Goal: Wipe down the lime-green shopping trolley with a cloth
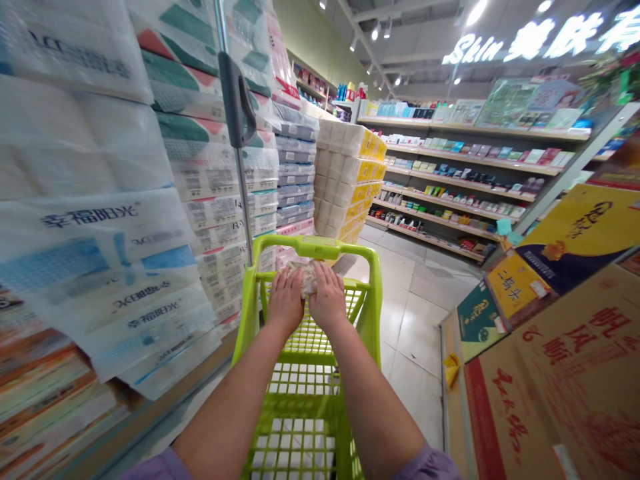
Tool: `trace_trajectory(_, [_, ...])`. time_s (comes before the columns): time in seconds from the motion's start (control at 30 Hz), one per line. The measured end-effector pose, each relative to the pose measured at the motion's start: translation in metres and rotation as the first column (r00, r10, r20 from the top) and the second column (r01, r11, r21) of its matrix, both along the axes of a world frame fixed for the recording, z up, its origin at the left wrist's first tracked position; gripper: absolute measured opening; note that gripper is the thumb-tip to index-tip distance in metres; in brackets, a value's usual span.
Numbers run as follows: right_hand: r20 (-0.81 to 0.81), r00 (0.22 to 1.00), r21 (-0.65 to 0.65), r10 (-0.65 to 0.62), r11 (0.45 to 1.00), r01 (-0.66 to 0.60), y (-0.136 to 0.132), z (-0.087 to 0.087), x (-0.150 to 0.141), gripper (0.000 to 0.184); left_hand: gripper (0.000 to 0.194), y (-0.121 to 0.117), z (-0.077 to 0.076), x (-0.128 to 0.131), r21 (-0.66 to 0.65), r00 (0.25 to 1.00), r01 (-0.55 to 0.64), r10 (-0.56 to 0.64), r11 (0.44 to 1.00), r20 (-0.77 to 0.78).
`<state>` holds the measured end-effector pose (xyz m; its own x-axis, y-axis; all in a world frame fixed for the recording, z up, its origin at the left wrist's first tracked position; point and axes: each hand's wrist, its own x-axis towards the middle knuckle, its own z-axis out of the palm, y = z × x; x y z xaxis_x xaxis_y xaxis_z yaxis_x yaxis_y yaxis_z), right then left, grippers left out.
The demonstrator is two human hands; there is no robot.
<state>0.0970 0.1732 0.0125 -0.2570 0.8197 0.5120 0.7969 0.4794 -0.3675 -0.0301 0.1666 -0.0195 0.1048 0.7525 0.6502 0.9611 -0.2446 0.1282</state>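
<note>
Both arms reach forward over a bright green plastic shopping basket [375,300]. Near its far rim, my left hand [287,301] and my right hand [328,293] are closed side by side on a crumpled whitish, patterned thing [308,279]. It looks like a soft cloth or a crumpled wrapper; I cannot tell which. My fingers cover most of it, and whether it touches the basket is unclear. A grey grip [237,100] on a metal pole rises at the basket's left side. White patches show through the basket's lattice.
Tall stacks of wrapped tissue packs [115,227] line the left, with yellow-and-white paper rolls [350,160] beyond. Cardboard boxes [565,360] stand close on the right. A tiled aisle [420,313] leads to shelves [460,167] of small packaged goods.
</note>
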Motion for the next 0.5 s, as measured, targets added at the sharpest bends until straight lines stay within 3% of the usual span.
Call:
trace_trajectory(0.13, [0.082,0.973,-0.024,0.217,0.976,-0.216,-0.002,0.000,-0.010,0.071,0.064,0.008,-0.011,-0.003,0.043,0.995,0.080,-0.082,0.996,0.055])
trace_trajectory(0.27, [0.095,0.966,-0.135,0.240,0.965,-0.227,-0.001,-0.002,-0.012,0.067,0.066,0.007,-0.009,-0.003,0.067,0.988,0.019,-0.029,0.998,0.149])
trace_trajectory(0.4, [0.113,0.985,-0.107,0.129,0.987,-0.117,0.000,0.003,-0.004,0.055,0.064,-0.002,0.000,-0.005,-0.061,0.987,-0.139,0.144,0.988,0.070])
trace_trajectory(0.5, [0.063,0.990,-0.100,-0.125,0.986,0.131,0.006,0.007,0.012,0.039,0.064,-0.007,0.006,-0.006,-0.177,0.973,-0.233,0.230,0.956,-0.039])
